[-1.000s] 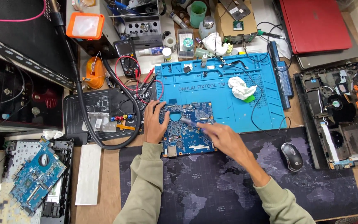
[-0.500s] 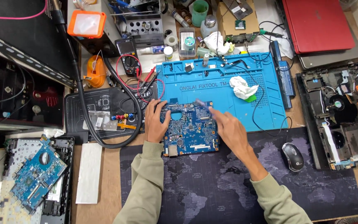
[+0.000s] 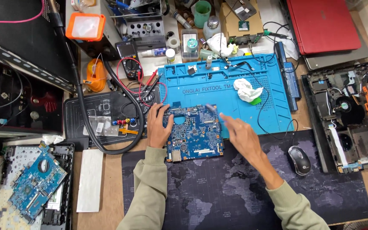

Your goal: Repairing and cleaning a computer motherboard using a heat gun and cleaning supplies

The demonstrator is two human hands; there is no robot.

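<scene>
A blue laptop circuit board (image 3: 194,134) lies flat where the blue work mat (image 3: 218,87) meets the dark desk mat (image 3: 235,191). My left hand (image 3: 158,127) grips the board's left edge, thumb on top. Just off the board's right edge hovers my right hand (image 3: 241,134), blurred by motion, its fingers stretched toward the board's top right corner. A small pale blurred thing (image 3: 211,107) sits at those fingertips; whether the hand holds it is unclear.
A crumpled tissue (image 3: 247,89) and thin wires lie on the blue mat. There is a mouse (image 3: 299,159) to the right, an opened laptop chassis (image 3: 350,115) beyond it and a red laptop (image 3: 322,23) behind. A black hose (image 3: 107,145), multimeter (image 3: 126,51) and second board (image 3: 35,183) are to the left.
My right hand has moved from over the board's middle up to its top edge, then out to its right side. The left hand has kept its hold on the left edge.
</scene>
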